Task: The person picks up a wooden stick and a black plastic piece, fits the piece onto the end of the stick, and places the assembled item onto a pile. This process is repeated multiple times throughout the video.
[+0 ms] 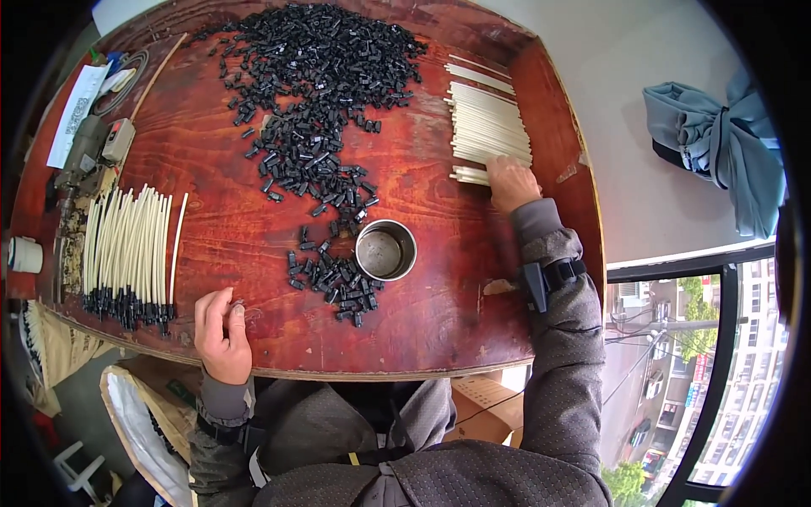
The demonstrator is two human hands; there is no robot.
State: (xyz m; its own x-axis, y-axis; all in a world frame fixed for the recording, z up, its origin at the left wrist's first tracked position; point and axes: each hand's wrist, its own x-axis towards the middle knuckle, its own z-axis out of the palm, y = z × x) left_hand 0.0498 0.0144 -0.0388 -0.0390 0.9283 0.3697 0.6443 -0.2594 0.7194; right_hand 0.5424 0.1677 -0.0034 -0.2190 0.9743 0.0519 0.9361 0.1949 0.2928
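My right hand (513,183) reaches to the near end of a row of thin cream rods (486,122) on the right of the table. Its bent fingers press together on the nearest rods, and its fingertips are partly hidden. My left hand (224,335) rests near the table's front edge, fingers curled and thumb raised, with something small and dark at the fingertips that I cannot make out. To its left lies a bundle of cream rods (131,245) with black clips (127,308) on their near ends. Loose black clips (336,283) lie between my hands, beside a round metal cup (385,250).
A large heap of black clips (321,59) covers the back of the red wooden table (439,321). Raised wooden walls bound its back and right. A grey-green tool (84,148) stands at the left edge, near a white roll (25,254). Blue-grey cloth (718,144) lies beyond the right wall.
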